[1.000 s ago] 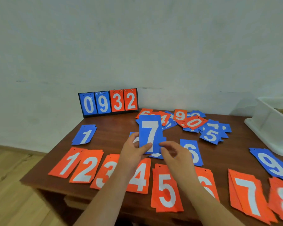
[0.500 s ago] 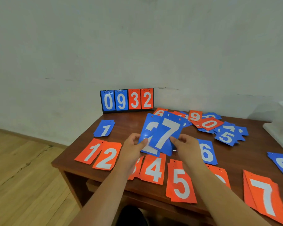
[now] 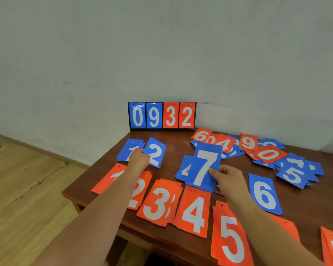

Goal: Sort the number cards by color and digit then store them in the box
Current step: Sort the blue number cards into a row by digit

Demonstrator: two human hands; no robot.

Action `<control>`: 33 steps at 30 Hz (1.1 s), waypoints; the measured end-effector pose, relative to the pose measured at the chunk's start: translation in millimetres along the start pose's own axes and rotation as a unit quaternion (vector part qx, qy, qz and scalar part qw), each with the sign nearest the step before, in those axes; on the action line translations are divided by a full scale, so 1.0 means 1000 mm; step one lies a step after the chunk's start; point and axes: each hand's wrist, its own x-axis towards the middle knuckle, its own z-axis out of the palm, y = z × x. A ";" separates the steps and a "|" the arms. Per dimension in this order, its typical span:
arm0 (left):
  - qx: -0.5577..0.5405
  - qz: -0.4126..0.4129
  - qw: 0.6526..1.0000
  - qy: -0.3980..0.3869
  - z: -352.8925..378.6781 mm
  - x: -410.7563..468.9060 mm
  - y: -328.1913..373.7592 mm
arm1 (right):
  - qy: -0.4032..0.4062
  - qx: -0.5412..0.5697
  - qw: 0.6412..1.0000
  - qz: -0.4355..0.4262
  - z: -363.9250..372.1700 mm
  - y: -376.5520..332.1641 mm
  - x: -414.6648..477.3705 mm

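Observation:
My left hand (image 3: 138, 156) is stretched to the far left of the table and pinches a blue 2 card (image 3: 155, 153), right beside the blue 1 cards (image 3: 127, 150). My right hand (image 3: 227, 177) holds a blue 7 card (image 3: 205, 167) with more blue cards behind it, one showing part of a 4 (image 3: 185, 169). Orange piles run along the near edge: 1 (image 3: 109, 179), 2 (image 3: 138, 192), 3 (image 3: 159, 202), 4 (image 3: 193, 213), 5 (image 3: 231, 239). A blue 6 (image 3: 264, 194) lies to the right. The box is out of view.
A black flip scoreboard (image 3: 161, 116) reading 0932 stands at the table's back edge against the wall. A loose heap of mixed blue and orange cards (image 3: 267, 154) covers the back right. The wooden table's left edge (image 3: 88, 169) drops to a wood floor.
My left hand has carried the blue 2 card away from the stack to the far left, beside the blue 1 cards. My right hand kept the 7 and the rest. The view swung left.

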 end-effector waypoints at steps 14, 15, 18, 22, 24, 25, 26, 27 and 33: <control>0.435 0.076 0.896 0.036 0.035 0.080 -0.026 | -0.025 -0.024 0.999 0.015 0.035 0.006 0.054; 0.445 0.078 0.891 0.046 0.035 0.078 -0.024 | -0.027 -0.021 0.999 0.015 0.035 0.008 0.055; 0.354 0.123 0.925 0.066 0.036 0.062 -0.009 | -0.030 -0.017 0.999 0.019 0.033 0.010 0.053; 0.009 0.118 0.989 -0.089 0.052 0.000 0.040 | -0.035 0.014 0.999 0.013 0.021 0.009 0.045; -0.053 0.088 0.979 -0.179 0.064 -0.037 0.059 | -0.035 0.026 0.999 0.005 0.009 0.009 0.039; -0.040 0.109 0.972 -0.203 0.070 -0.051 0.065 | -0.027 0.027 0.999 0.000 0.002 0.010 0.037; -0.032 0.130 0.966 -0.220 0.076 -0.063 0.069 | -0.013 0.027 1.000 -0.004 -0.006 0.010 0.035; -0.036 0.147 0.961 -0.231 0.083 -0.072 0.072 | 0.007 0.022 1.000 -0.009 -0.017 0.012 0.033; -0.039 0.178 0.945 -0.272 0.149 -0.119 0.090 | 0.084 -0.010 0.996 -0.003 -0.098 0.033 0.023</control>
